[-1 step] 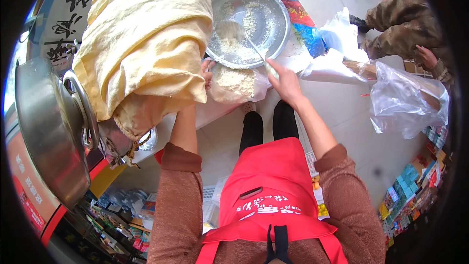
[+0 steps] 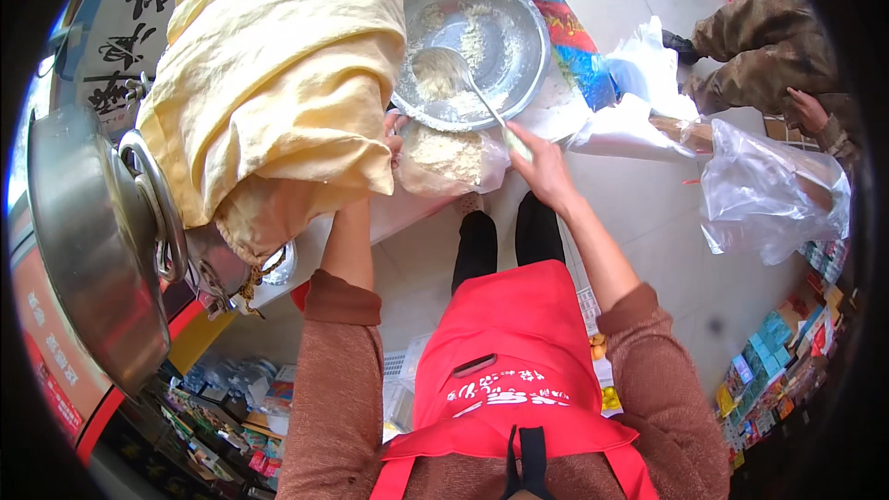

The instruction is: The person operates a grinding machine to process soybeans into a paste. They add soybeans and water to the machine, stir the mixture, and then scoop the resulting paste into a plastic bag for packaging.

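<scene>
My right hand (image 2: 544, 169) is wrapped round the pale handle of a large metal spoon (image 2: 482, 98). The spoon's bowl rests inside a wide metal basin (image 2: 532, 14), over pale, crumbly grains (image 2: 474, 37) that cling to the basin's bottom and side. Just below the basin's near rim lies a clear plastic bag (image 2: 495, 162) filled with the same sort of pale crumbs (image 2: 444, 156). My left hand (image 2: 395, 136) has its fingers curled at the bag's left edge, closed on the plastic. A yellow cloth (image 2: 287, 65) hides part of that hand.
The cloth drapes over a bulky container at my left, beside a big steel pot (image 2: 88, 241). A clear plastic sheet (image 2: 773, 185) hangs at the right. Another person's legs (image 2: 769, 56) and hand (image 2: 809, 111) show at the far right. Shelved packages (image 2: 769, 361) stand behind.
The spoon's bowl, blurred before, shows sharply now and sits slightly nearer to me in the basin. My right hand has shifted slightly nearer with it. The left hand holds its place.
</scene>
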A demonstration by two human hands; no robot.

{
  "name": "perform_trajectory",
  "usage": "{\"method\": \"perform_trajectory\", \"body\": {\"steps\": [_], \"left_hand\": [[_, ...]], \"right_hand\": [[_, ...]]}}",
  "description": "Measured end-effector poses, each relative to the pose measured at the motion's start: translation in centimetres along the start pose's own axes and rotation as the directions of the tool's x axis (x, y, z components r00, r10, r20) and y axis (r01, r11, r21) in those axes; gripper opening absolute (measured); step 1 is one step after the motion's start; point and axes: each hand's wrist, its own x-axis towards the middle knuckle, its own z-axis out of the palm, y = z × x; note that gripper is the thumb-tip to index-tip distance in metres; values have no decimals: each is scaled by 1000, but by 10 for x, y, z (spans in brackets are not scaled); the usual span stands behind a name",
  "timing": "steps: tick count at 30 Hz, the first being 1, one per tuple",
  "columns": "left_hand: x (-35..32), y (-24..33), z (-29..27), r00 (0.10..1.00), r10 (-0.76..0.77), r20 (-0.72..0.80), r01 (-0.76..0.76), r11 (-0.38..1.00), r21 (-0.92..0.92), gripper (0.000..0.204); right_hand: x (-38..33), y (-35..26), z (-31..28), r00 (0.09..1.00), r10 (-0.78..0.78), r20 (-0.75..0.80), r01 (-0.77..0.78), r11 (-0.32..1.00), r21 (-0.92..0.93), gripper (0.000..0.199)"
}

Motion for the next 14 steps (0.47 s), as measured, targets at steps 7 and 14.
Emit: {"method": "perform_trajectory", "body": {"steps": [7, 14], "left_hand": [[-4, 0, -2, 999, 17, 39, -23, 987, 158, 81], [25, -49, -46, 996, 79, 33, -74, 989, -131, 81]], "right_hand": [[-91, -40, -28, 995, 27, 100, -38, 994, 107, 51], [-96, -41, -44, 986, -164, 29, 166, 960, -226, 57]]}}
